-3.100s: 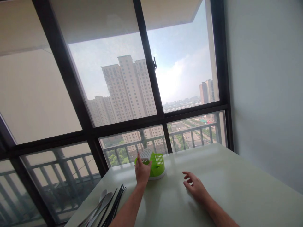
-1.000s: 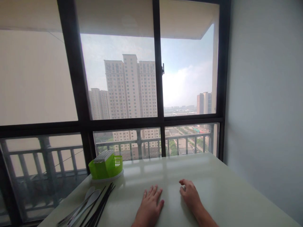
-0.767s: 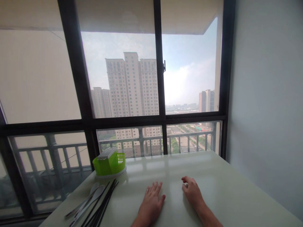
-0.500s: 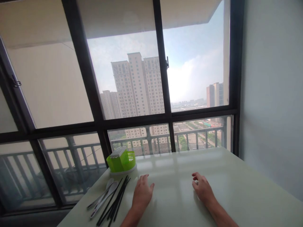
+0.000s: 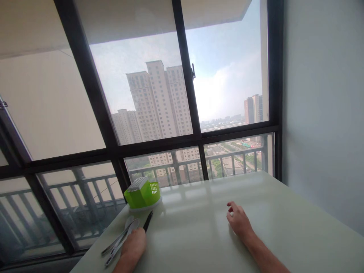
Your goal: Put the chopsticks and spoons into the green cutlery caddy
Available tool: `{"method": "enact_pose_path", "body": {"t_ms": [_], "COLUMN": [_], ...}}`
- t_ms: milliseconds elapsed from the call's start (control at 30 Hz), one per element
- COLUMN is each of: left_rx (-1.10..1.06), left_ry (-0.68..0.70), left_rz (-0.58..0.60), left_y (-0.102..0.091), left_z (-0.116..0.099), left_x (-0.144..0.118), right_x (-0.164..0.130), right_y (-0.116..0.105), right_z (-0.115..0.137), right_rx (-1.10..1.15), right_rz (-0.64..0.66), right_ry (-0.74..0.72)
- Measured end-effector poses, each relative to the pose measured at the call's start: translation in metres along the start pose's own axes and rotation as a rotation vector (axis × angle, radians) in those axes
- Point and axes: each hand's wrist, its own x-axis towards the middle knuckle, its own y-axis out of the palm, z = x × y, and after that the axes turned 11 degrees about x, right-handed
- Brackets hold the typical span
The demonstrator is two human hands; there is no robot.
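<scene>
My left hand (image 5: pixel 134 244) is closed around a bundle of black chopsticks (image 5: pixel 148 221). Only their far ends show past my fingers; the rest is covered by the hand. Just left of it lie several spoons with pale bowls (image 5: pixel 133 225) and long handles, close to my knuckles. On the right side of the table, my right hand (image 5: pixel 239 223) rests with loosely bent fingers apart and nothing in them.
A bright green utensil holder (image 5: pixel 143 195) with a grey slotted part stands on a white base at the table's far left corner. The pale glossy table (image 5: pixel 193 227) meets a dark-framed window (image 5: pixel 159 146); a wall (image 5: pixel 318 113) borders the right.
My left hand has moved left and down onto the chopsticks and closed on them, drawing their spread ends together. The right hand stays nearly where it was. The view has shifted slightly.
</scene>
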Motion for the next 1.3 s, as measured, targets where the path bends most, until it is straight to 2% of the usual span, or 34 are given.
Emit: {"method": "enact_pose_path", "body": {"t_ms": [300,500,733,1033,1167,1300], "left_rx": [0.041,0.036,0.047,0.01,0.067,0.095], "left_ry": [0.156,0.202,0.256,0.275,0.331,0.428], "left_rz": [0.164,0.215,0.163,0.126,0.102,0.032], "left_y": [0.002,0.006,0.008,0.013,0.02,0.017], "left_z": [-0.025,-0.035,-0.044,-0.041,-0.042,-0.042], "left_x": [0.02,0.017,0.005,-0.002,-0.005,-0.013], "right_x": [0.0,0.0,0.001,0.001,0.001,0.0], "right_y": [0.0,-0.001,0.0,0.001,0.002,0.001], "right_z": [0.001,0.004,0.006,0.005,0.004,0.005], "right_rx": [-0.007,-0.005,-0.009,-0.022,-0.025,-0.024], "right_rz": [-0.029,-0.033,-0.039,-0.03,-0.04,-0.04], "right_ry": [0.009,0.017,0.006,0.003,-0.007,-0.009]}}
